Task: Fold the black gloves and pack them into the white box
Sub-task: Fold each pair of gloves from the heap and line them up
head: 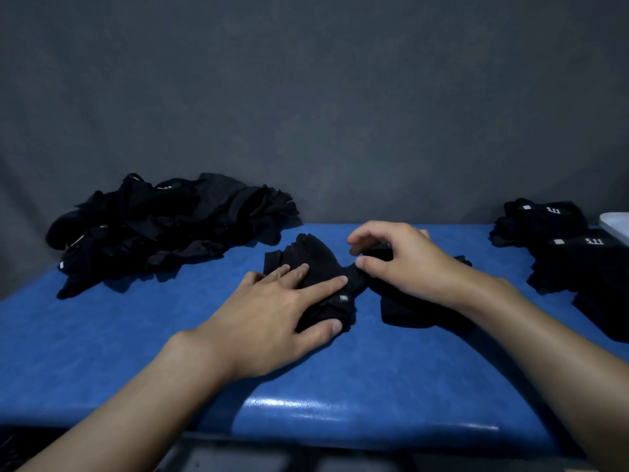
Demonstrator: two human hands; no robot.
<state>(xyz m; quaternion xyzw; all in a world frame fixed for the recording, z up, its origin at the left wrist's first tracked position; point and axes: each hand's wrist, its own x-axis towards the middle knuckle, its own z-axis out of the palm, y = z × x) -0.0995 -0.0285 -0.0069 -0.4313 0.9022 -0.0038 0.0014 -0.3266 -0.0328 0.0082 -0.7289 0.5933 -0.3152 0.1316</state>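
On the blue bench [136,352] two black gloves lie in the middle, close in front of the person. The left hand [272,315] lies flat on the first glove [313,260]; its fingers [323,284] are straight and spread and press the cloth down, and the thumb rests at the near edge of this glove. A small grey label shows on the glove just beside the index finger. The right hand [408,264] is above the second glove [408,311], which touches the first one. Its fingers are curled, and the thumb and the fingertips pinch a fold of the black cloth.

At the back left of the bench a loose pile of gloves [163,226] lies in disorder. At the right side there is a stack of folded gloves [578,267] with white print on top. Only a corner of the white box [616,224] shows at the right edge, just behind this stack. A grey cloth wall [306,97] stands behind the bench
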